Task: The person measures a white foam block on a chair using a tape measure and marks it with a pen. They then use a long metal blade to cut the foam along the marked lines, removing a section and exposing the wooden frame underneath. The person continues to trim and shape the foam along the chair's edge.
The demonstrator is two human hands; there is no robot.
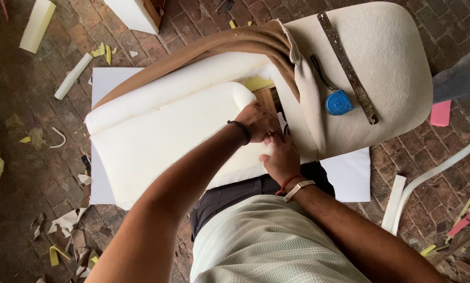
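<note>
- Nearest the camera, a pale knitted shirt and dark trousers were seen, with both forearms stretched forward from them.
- The left hand [256, 121], banded at the wrist in black, and the right hand [280, 156], wearing a red thread and a pale strap, were held close together and touching, both pressed down where the white foam cushion [156, 136] meets the cream fabric cover [381, 68]; whether the fingers were pinched on the fabric edge or only pushing on it could not be told.
- The foam lay directly under and to the left of the hands, already shaped and rounded at its corners.
- By the look of it, the covering was only partly done: the cream fabric was drawn over the part right of the hands, while a brown fabric layer [214, 44] beyond them was folded back and the foam to the left was left bare.
- On the covered part, just beyond and right of the hands, a blue tape measure [339, 101] and a long metal strip [347, 65] were laid.
- A white sheet [350, 175] was spread beneath the piece.
- Farther out, a brick floor [35, 157] was seen, littered with yellow and white foam offcuts [73, 76] to the left and foam strips [397, 202] to the right.
</note>
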